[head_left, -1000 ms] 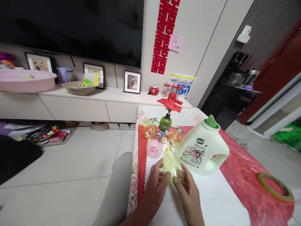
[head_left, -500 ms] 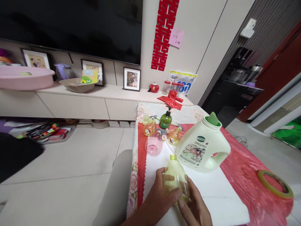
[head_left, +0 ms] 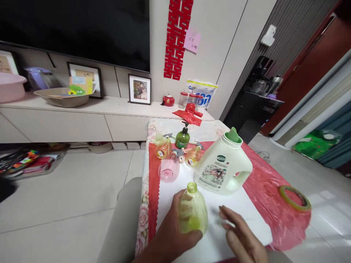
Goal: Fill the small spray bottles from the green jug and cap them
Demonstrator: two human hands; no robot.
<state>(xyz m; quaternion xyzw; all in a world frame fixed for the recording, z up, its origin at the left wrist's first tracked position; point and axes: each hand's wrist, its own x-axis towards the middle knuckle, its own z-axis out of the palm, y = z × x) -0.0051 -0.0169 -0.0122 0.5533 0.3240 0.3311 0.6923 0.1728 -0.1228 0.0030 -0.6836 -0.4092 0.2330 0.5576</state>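
Note:
My left hand (head_left: pixel 175 233) is wrapped round a small clear yellow-green bottle (head_left: pixel 192 208) with no cap, held upright just above the white sheet (head_left: pixel 241 204) on the table. My right hand (head_left: pixel 241 237) hovers to the right of the bottle with its fingers apart, holding nothing. Behind the bottle stands a large pale green detergent jug (head_left: pixel 222 166) with a handle and a green spout.
A pink bottle (head_left: pixel 168 170), two orange bottles (head_left: pixel 163 149) and a dark green pump bottle (head_left: pixel 182 137) lie further back on the red cloth (head_left: pixel 268 182). A tape roll (head_left: pixel 294 197) sits at the right. My knee (head_left: pixel 120 219) is left of the table; a low cabinet (head_left: pixel 82 120) stands beyond.
My left hand has taken the bottle alone and tipped it upright. My right hand has let go and moved off to the right. The view has shifted right.

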